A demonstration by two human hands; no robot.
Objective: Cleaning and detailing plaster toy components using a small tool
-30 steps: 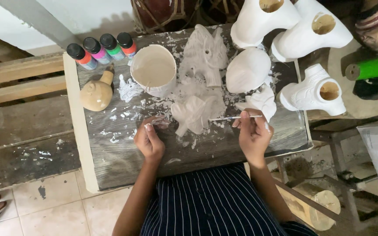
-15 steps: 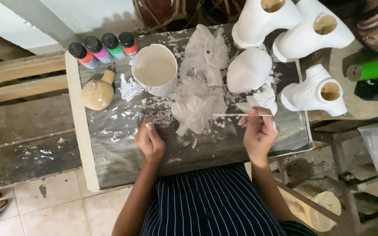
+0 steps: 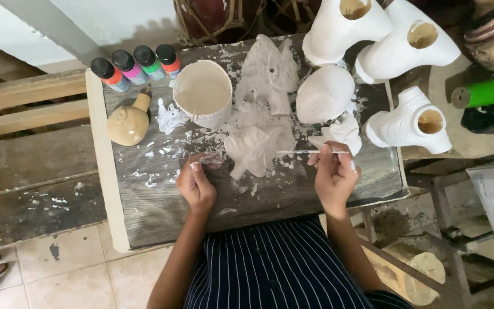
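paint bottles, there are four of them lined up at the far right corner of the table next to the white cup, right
Not quite. The four paint bottles stand in a row beside the white cup, but at the far left corner of the table, not the right. The head view shows them above the tan figurine; the white plaster vessels fill the right side.

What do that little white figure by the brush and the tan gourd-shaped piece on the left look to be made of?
The small white figure looks like cast plaster or unfired clay: chalky, matte, with white crumbs strewn on the wooden board around it. The tan gourd-shaped piece looks like bare clay or bisque, dull and unpainted; either could be resin. The right hand holds a thin brush to the figure.
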